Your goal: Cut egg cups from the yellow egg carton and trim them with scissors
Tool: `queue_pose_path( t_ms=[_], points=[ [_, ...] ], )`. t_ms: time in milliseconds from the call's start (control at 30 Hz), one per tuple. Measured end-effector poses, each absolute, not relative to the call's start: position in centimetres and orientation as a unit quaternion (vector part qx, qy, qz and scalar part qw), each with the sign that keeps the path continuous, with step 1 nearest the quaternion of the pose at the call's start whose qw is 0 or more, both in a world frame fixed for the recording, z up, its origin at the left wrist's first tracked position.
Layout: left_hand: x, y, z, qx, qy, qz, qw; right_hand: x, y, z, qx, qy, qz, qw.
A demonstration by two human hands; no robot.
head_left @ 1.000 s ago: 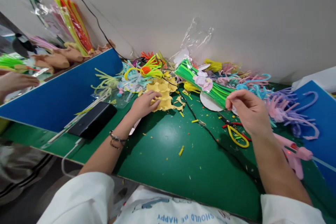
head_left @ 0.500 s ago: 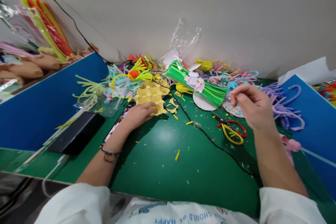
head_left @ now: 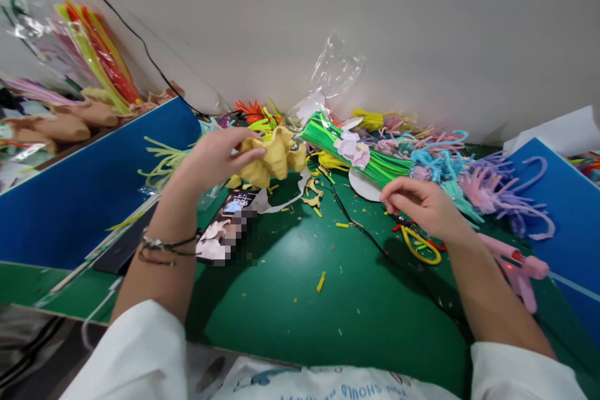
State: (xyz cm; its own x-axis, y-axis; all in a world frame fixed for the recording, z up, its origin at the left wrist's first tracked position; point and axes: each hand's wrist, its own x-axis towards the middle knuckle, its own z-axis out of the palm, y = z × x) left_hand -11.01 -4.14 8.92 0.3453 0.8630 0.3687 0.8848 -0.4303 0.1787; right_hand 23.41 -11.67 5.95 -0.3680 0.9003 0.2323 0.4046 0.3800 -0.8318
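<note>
My left hand (head_left: 219, 153) grips the left side of a yellow moulded tray (head_left: 272, 159), which is tilted up off the green table (head_left: 281, 287). Under it lie a phone (head_left: 225, 225) with its screen lit and a torn white scrap (head_left: 281, 205). My right hand (head_left: 415, 203) is over the handles of the scissors (head_left: 420, 245), its fingers curled close together at the rim of a white disc (head_left: 364, 185); what they hold, if anything, is too small to make out. Behind it lies a bundle of green pipe cleaners (head_left: 382, 165) in clear wrap.
Blue partitions (head_left: 94, 181) stand on both sides. A pink glue gun (head_left: 520, 265) lies at the right, near purple and pink pipe-cleaner pieces (head_left: 492, 190). A black cable (head_left: 344, 209) crosses the table, with yellow scraps around it. A dark device (head_left: 117, 250) is at the left.
My left hand has lifted and tilted the yellow tray, uncovering the white scrap and the phone's screen. My right hand has moved down and left, over the scissors.
</note>
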Motion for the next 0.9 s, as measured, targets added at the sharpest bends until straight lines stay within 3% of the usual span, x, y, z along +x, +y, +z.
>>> queue_pose_path(
  t_ms=[167,367,500,567,733,900],
  points=[
    [-9.3,-4.3,11.7,-0.783,-0.507,-0.358,0.035,23.5,-11.9,5.7,-0.457,-0.751,0.358,0.314],
    [-8.5,-7.1,13.5,-0.692,-0.549,-0.463,-0.069,23.1,-11.9,6.1,-0.438,-0.774,0.347,0.298],
    [-8.9,-6.8,13.1,-0.605,-0.503,-0.614,-0.068,22.4,-11.5,5.4,-0.422,-0.785,0.361,0.274],
    [-8.9,-6.0,12.2,-0.578,-0.454,-0.668,-0.117,22.2,-11.2,4.8,-0.412,-0.788,0.363,0.279],
    [-7.3,-4.7,10.0,-0.562,-0.395,-0.651,-0.323,22.0,-11.0,3.6,-0.412,-0.754,0.36,0.363],
    [-5.2,-4.5,9.6,-0.578,-0.37,-0.58,-0.438,21.8,-11.1,3.3,-0.446,-0.765,0.222,0.407]
  ],
)
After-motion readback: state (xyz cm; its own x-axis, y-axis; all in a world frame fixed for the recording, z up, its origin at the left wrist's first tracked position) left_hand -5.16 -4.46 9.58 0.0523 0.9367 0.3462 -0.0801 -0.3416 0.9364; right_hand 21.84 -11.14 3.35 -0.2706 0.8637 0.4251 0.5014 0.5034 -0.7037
